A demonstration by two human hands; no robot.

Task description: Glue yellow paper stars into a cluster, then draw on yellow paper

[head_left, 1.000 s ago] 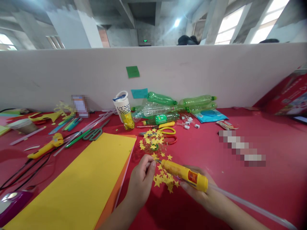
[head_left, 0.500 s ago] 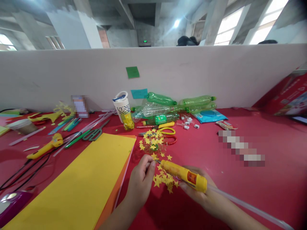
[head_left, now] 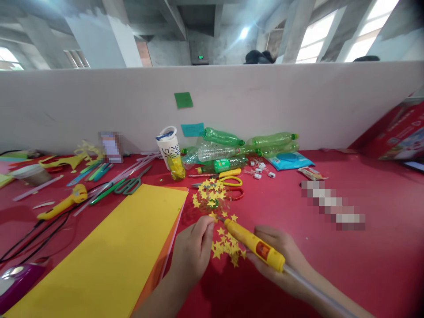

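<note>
My left hand (head_left: 195,245) is closed in a pinch on a small yellow paper star (head_left: 213,215). In my right hand (head_left: 281,247) is a yellow hot glue gun (head_left: 253,244), a long clear glue stick (head_left: 314,287) trailing from its back end. The nozzle points at the pinched star, close to its right side; whether they touch I cannot tell. Below the nozzle lies a loose pile of yellow stars (head_left: 228,247). Just beyond my left fingertips stands a clear piece dotted with yellow stars (head_left: 209,193), greenish at its middle.
Yellow paper sheets (head_left: 109,247) lie at left, near grey-green scissors (head_left: 129,187) and a second yellow glue gun (head_left: 64,203). Behind are a white cup (head_left: 168,148), green plastic bottles (head_left: 223,136), red-handled scissors (head_left: 236,193) and a blue packet (head_left: 291,160). A low partition (head_left: 132,101) closes the back.
The glue gun's nozzle has drawn back slightly to the right, away from the left fingertips, and its rear end has dipped. My left hand keeps its pinch on the star.
</note>
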